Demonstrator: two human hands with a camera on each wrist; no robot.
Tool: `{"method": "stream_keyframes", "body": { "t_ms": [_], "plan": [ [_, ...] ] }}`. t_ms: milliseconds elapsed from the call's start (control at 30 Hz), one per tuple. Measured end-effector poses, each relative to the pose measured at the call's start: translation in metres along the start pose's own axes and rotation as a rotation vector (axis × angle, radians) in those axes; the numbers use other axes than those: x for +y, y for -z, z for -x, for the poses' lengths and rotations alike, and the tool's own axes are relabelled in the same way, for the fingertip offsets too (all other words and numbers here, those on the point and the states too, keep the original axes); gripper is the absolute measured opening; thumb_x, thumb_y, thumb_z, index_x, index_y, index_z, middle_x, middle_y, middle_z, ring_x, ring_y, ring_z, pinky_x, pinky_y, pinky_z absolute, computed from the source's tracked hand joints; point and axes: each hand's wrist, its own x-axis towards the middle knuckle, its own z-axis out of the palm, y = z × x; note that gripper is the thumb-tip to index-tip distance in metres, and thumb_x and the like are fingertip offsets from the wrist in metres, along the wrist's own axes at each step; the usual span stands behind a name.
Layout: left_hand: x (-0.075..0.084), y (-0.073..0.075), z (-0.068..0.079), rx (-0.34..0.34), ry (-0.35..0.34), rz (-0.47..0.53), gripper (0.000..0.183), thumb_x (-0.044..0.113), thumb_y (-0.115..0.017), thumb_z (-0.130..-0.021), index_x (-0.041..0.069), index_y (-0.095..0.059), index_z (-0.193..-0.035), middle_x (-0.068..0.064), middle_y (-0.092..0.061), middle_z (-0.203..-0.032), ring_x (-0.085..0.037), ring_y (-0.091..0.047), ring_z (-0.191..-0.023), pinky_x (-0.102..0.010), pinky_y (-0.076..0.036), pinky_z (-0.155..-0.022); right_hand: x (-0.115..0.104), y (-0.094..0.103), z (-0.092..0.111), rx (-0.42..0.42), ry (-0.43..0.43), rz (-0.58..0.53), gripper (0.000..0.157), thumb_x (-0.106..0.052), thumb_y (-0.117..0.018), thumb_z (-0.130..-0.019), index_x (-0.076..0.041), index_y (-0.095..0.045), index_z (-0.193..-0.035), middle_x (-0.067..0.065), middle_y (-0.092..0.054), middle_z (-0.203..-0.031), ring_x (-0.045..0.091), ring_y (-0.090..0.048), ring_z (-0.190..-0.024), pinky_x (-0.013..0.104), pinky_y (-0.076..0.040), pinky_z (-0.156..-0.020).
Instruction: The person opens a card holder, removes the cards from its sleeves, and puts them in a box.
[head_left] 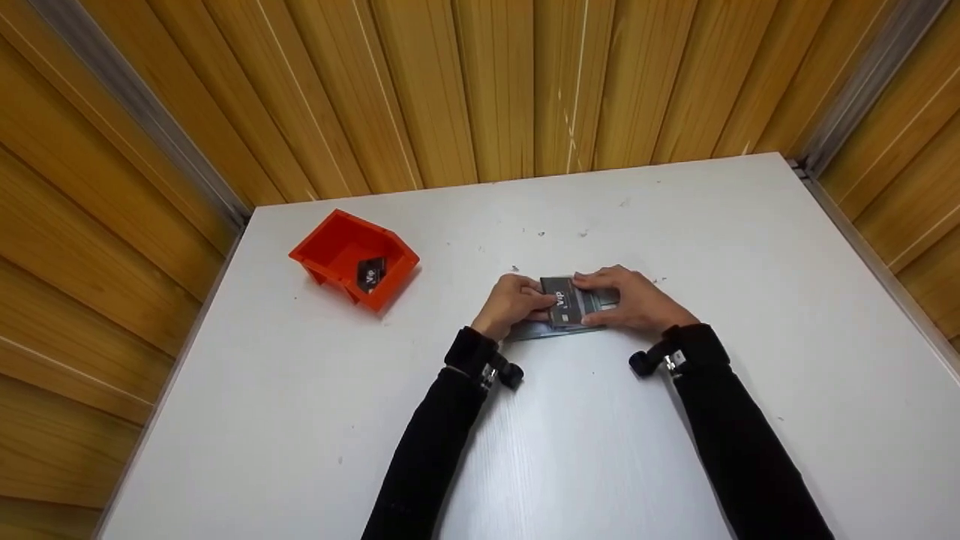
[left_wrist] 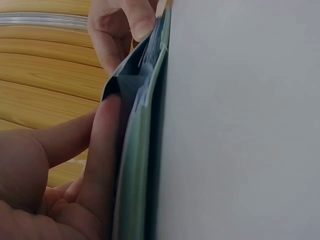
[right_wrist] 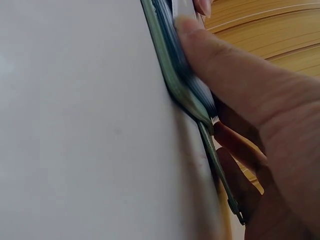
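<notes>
A greenish-blue card holder [head_left: 555, 332] with several thin sleeves lies on the white table, its sleeves fanned apart in the left wrist view. A dark card [head_left: 568, 309] marked "Vip" lies across its top. My left hand [head_left: 517, 304] grips the holder's left side; one finger [left_wrist: 105, 132] lifts the mouth of a sleeve [left_wrist: 132, 82]. From the right, my right hand [head_left: 634, 300] holds the card between thumb and fingers at its near and far edges. In the right wrist view, the thumb [right_wrist: 210, 47] touches a pale edge over the stacked sleeves. How far the card sits in a sleeve is hidden.
An orange-red bin [head_left: 330, 259] stands at the back left of the white table [head_left: 300, 435], with another dark "Vip" card [head_left: 370, 274] inside. Wood-patterned walls [head_left: 495, 90] rise behind the table and at both sides. Small dark marks dot the tabletop.
</notes>
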Motion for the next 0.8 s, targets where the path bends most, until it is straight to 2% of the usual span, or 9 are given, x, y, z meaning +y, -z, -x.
{"method": "stream_keyframes", "body": {
  "t_ms": [267, 400, 567, 800],
  "plan": [
    [0.002, 0.007, 0.004, 0.010, 0.022, 0.007, 0.017, 0.000, -0.078, -0.090, 0.006, -0.063, -0.082, 0.001, -0.067, -0.068, -0.007, -0.069, -0.062, -0.019, -0.058, -0.058, -0.001, 0.001, 0.000, -0.001, -0.036, 0.003, 0.071, -0.036, -0.088, -0.082, -0.026, -0.060, -0.146, 0.010, -0.054, -0.153, 0.033, -0.047, -0.139, 0.054, -0.038, -0.117],
    [0.002, 0.014, 0.005, 0.004, 0.033, 0.018, 0.017, -0.002, -0.077, -0.090, 0.004, -0.062, -0.083, 0.000, -0.066, -0.070, -0.008, -0.069, -0.064, -0.021, -0.060, -0.060, -0.001, 0.001, 0.000, 0.002, -0.035, 0.009, 0.071, -0.037, -0.089, -0.082, -0.025, -0.060, -0.146, 0.009, -0.053, -0.154, 0.032, -0.047, -0.139, 0.054, -0.039, -0.116],
    [-0.001, 0.023, 0.006, 0.023, 0.048, -0.021, 0.012, -0.001, -0.076, -0.091, 0.001, -0.064, -0.089, -0.002, -0.068, -0.076, -0.008, -0.069, -0.065, -0.022, -0.060, -0.062, 0.000, -0.001, -0.001, -0.001, -0.036, 0.004, 0.071, -0.038, -0.089, -0.081, -0.025, -0.062, -0.145, 0.007, -0.054, -0.153, 0.031, -0.047, -0.139, 0.052, -0.038, -0.117],
    [-0.002, 0.036, 0.011, 0.010, 0.056, -0.031, 0.014, -0.001, -0.076, -0.091, 0.002, -0.062, -0.088, -0.002, -0.066, -0.079, -0.009, -0.069, -0.068, -0.021, -0.060, -0.063, 0.000, 0.000, 0.000, 0.000, -0.026, -0.007, 0.071, -0.038, -0.090, -0.081, -0.024, -0.062, -0.145, 0.007, -0.056, -0.151, 0.030, -0.048, -0.138, 0.050, -0.038, -0.117]
  ]
}}
